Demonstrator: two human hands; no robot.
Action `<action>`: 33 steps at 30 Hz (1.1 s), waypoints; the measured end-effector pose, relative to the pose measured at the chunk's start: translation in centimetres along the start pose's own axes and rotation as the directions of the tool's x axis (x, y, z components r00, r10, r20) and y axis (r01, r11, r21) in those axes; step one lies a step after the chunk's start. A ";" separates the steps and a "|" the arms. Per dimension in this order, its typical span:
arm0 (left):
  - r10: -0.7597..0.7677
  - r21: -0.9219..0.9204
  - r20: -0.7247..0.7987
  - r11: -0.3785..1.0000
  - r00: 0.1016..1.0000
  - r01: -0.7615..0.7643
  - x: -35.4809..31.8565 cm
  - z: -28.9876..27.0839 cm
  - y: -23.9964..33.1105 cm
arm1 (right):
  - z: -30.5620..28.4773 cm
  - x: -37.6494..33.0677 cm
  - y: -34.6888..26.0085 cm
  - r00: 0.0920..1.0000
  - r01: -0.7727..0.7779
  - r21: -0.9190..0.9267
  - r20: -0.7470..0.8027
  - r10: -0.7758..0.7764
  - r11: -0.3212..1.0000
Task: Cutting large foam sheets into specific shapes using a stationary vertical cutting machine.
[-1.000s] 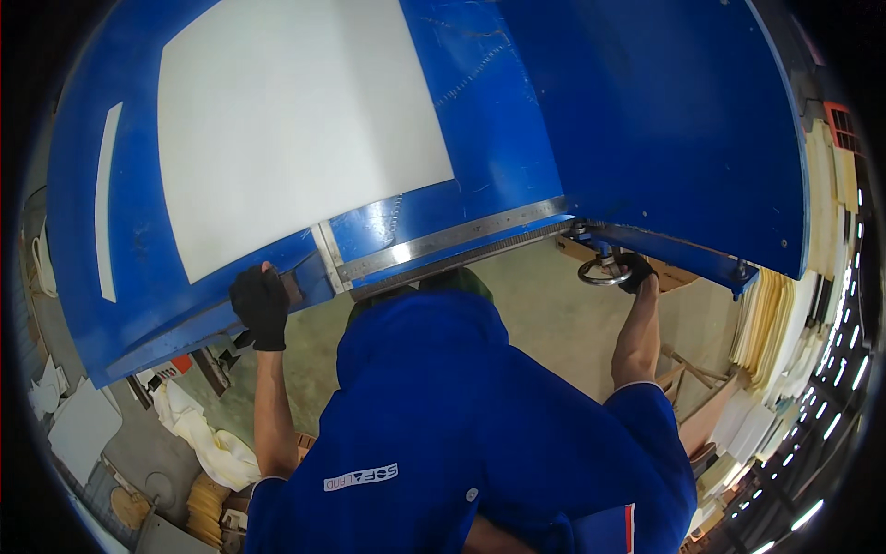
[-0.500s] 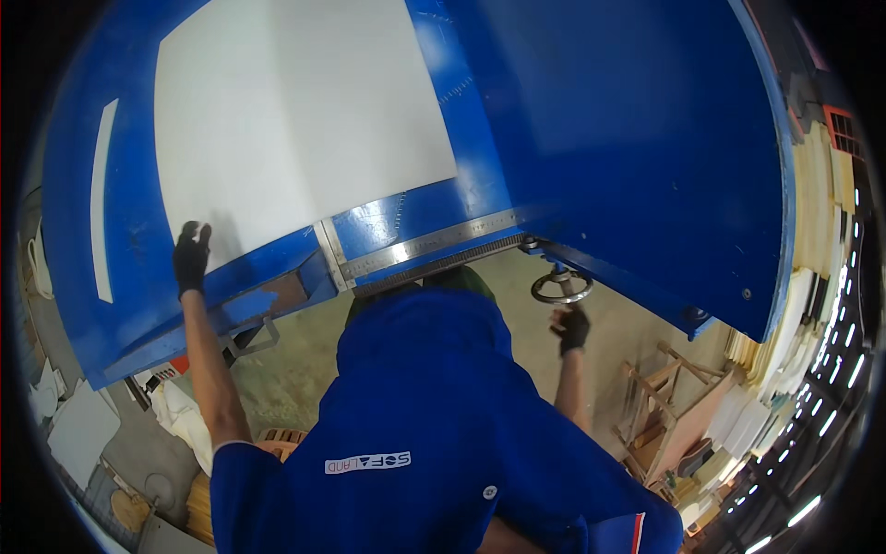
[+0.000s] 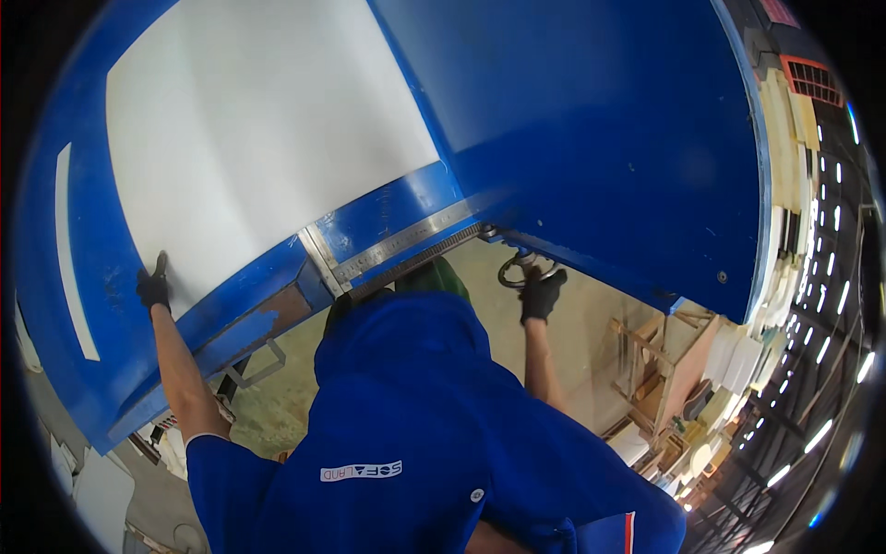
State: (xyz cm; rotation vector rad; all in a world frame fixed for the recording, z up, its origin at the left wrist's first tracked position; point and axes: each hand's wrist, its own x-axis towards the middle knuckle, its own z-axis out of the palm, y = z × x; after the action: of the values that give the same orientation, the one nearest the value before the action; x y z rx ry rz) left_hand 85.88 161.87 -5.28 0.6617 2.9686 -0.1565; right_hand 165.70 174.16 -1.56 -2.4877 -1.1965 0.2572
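Two gloved hands reach up from a person in a blue shirt point(image 3: 415, 434), seen from above through a fisheye lens. At the left of the frame, the left hand point(image 3: 153, 288), in a black glove, rests with fingers spread against the lower left edge of a large white sheet point(image 3: 258, 148); it touches the sheet but does not grip it. The sheet fills the upper left of the frame and lies on a big blue desk point(image 3: 600, 138), whose surface curves across the whole upper half. Just right of centre, the right hand point(image 3: 541, 294), also in a black glove, is closed around a small round metal handwheel point(image 3: 522, 270) that hangs under the desk's front edge. A steel ruler strip point(image 3: 397, 249) runs along that edge, between the two hands. Beneath the desk, a pale floor point(image 3: 591, 314) shows, with a wooden frame point(image 3: 660, 355) standing at lower right. Stacks of pale foam slabs point(image 3: 794, 148) line the far right edge of the frame.
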 end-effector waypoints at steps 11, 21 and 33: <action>0.219 -0.528 -0.054 0.822 0.974 -0.214 5.7 5.6 -7.7 | -1.3 3.3 -1.1 0.810 -0.413 0.323 0.557 0.181 0.852; 0.221 -0.613 -0.048 0.763 0.974 -0.204 3.7 4.4 -6.7 | -1.4 2.9 0.0 0.825 -0.405 0.328 0.534 0.186 0.854; 0.431 -0.332 -0.181 0.820 0.884 -0.467 4.3 0.5 -3.6 | 0.4 4.2 -1.3 0.886 -0.161 0.324 0.464 -0.009 0.932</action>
State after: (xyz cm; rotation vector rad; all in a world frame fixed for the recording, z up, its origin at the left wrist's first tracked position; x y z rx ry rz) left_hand 80.52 160.32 -5.99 1.3086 2.7038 0.4697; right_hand 167.23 178.25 -1.40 -2.2124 -1.0913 1.0416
